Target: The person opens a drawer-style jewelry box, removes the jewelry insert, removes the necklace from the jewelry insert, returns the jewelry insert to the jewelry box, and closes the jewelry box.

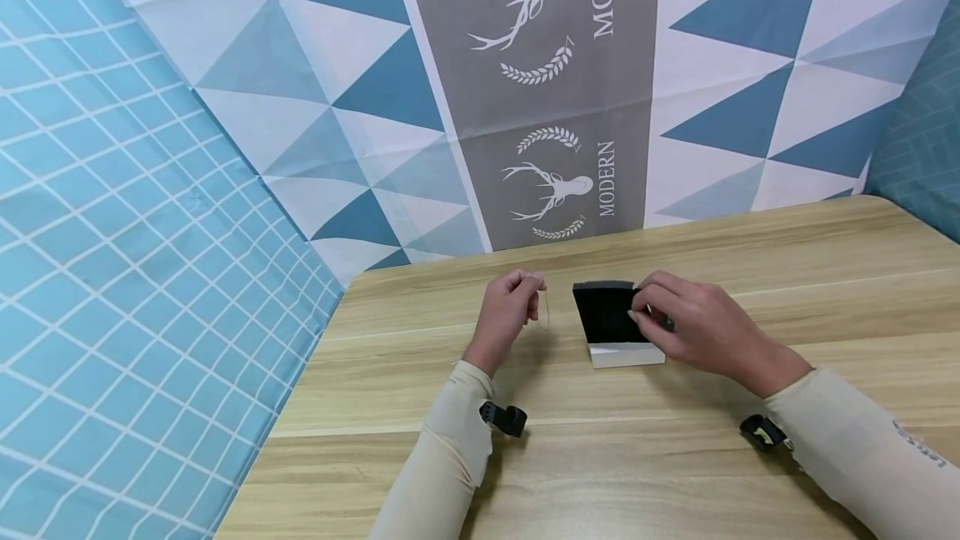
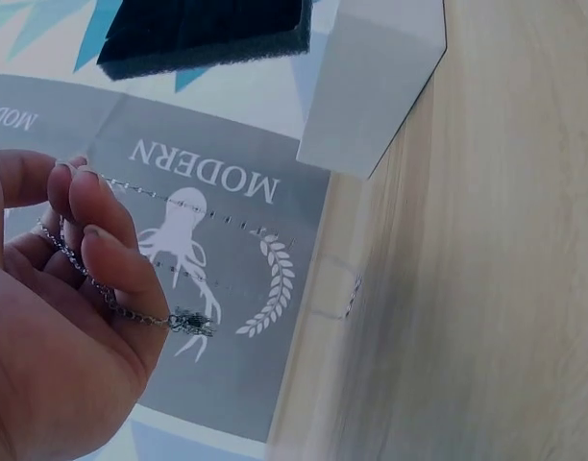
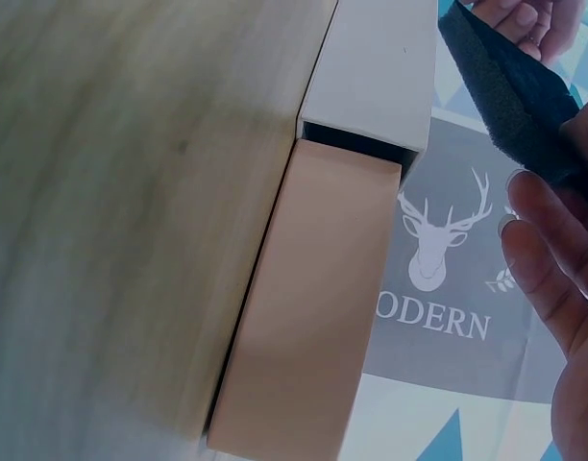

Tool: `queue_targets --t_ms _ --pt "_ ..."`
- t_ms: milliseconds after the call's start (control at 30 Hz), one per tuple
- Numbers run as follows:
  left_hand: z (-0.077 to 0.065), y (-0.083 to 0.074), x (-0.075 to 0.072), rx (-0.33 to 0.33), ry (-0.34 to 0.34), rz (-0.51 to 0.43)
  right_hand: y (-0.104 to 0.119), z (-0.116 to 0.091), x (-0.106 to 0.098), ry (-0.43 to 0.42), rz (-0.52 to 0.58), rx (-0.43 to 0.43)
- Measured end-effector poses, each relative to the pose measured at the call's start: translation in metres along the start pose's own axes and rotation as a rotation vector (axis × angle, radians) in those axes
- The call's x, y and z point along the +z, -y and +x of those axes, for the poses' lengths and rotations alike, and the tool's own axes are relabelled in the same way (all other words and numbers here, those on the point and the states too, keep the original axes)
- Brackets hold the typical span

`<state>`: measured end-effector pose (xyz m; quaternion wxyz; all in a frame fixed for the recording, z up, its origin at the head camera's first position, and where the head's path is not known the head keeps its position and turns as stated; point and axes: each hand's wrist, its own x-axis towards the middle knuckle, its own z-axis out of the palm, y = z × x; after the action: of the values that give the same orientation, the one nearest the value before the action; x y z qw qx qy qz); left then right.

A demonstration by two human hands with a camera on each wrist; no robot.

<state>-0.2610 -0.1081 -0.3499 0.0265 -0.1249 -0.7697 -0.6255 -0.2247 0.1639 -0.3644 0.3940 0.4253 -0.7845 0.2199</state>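
My left hand (image 1: 504, 319) pinches a thin chain (image 1: 548, 311) at the fingertips, and part of it dangles. The left wrist view shows the silvery chain (image 2: 94, 283) looped over the fingers, with a bunched end beside the palm. My right hand (image 1: 697, 325) grips a black foam pad (image 1: 606, 312) by its right edge, tilted up over a small box (image 1: 628, 356). In the right wrist view, the box has a white sleeve (image 3: 369, 72) with a tan drawer (image 3: 308, 298) slid partway out. The foam pad (image 3: 510, 101) is above and beside the sleeve.
The box stands on a wood-grain table (image 1: 600, 457). Behind the table hangs a patterned cloth (image 1: 555, 98) with deer heads and triangles. A blue gridded cloth (image 1: 135, 257) borders the left side. Each wrist wears a small black camera strap (image 1: 504, 419).
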Motion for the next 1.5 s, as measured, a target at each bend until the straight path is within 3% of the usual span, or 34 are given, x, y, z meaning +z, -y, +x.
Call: queue_targets --t_ms 367,633,767,1000,1500 --pt "0.0 0.001 -0.01 0.051 -0.119 0.09 0.0 0.001 0.002 -0.01 0.003 -0.014" --pt "0.001 0.002 -0.014 0.068 -0.166 0.077 0.0 0.0 0.001 -0.002 -0.003 -0.005" --pt "0.002 0.003 -0.016 0.067 -0.168 0.065 0.0 0.0 0.0 0.0 -0.001 -0.003" --pt "0.002 0.008 -0.019 0.006 -0.162 0.109 0.001 0.001 0.0 -0.002 0.009 -0.002" --pt "0.003 0.011 -0.02 -0.054 -0.092 0.168 0.0 0.001 0.001 -0.002 -0.002 -0.002"
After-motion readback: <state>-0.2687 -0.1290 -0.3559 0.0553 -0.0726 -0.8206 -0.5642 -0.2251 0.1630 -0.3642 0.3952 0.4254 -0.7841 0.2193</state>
